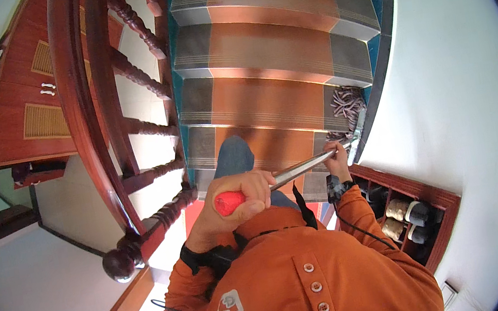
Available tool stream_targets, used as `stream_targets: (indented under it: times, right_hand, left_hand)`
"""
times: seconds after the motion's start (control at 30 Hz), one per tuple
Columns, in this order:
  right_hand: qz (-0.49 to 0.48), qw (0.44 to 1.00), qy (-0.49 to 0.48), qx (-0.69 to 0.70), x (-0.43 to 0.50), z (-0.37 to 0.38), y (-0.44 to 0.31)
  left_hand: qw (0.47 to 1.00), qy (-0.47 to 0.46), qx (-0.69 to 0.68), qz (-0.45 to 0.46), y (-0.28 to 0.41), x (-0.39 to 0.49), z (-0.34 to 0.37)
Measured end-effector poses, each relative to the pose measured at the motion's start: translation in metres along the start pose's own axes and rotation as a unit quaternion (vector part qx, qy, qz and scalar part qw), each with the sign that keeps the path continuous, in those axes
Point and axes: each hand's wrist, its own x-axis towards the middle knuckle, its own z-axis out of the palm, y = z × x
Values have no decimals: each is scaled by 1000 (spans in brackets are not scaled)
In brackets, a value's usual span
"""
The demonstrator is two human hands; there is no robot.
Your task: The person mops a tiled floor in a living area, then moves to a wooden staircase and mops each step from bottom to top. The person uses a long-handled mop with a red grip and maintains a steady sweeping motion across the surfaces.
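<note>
My left hand (243, 199) is closed around the upper end of a mop's metal pole (302, 170), with the red end cap (229, 202) showing at the thumb side. Farther down the same pole, my right hand (337, 157) grips it near the wall. The pole slants to the right towards a string mop head (347, 103) with brown and pale strands, which lies at the right end of a tiled stair tread (269, 99). A pale clamp or plate (358, 136) joins the pole near the strands. Part of the mop head hangs over the step edge.
Tiled stairs rise ahead. Along the left run a wooden handrail (78, 108) and turned balusters (148, 127), ending in a round newel knob (118, 266). A white wall (454, 76) stands at right, above a wooden shoe rack (450, 207) holding several shoes. A wooden cabinet (18, 98) is beyond the railing.
</note>
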Motion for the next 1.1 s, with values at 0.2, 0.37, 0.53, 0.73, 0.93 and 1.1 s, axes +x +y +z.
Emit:
stream_targets:
  times: [0.2,0.37,0.53,0.73,0.93,1.1]
  right_hand:
    - [33,997,63,10,11,51,18]
    - [132,962,170,167,-30,174,53]
    - [77,968,199,132,-59,286,71]
    - [2,995,89,49,-76,356,61]
    - [29,939,-128,-319,-3,353,61]
    - [-52,626,-369,-685,44,335,109]
  left_hand:
    - [996,-91,21,1,48,46,-58]
    - [996,-52,-4,72,142,68,-123]
    - [990,7,-28,141,197,69,-166]
    - [984,20,-51,167,225,56,-180]
    - [976,132,136,108,221,52,-112]
    - [926,325,90,173,225,43,-58]
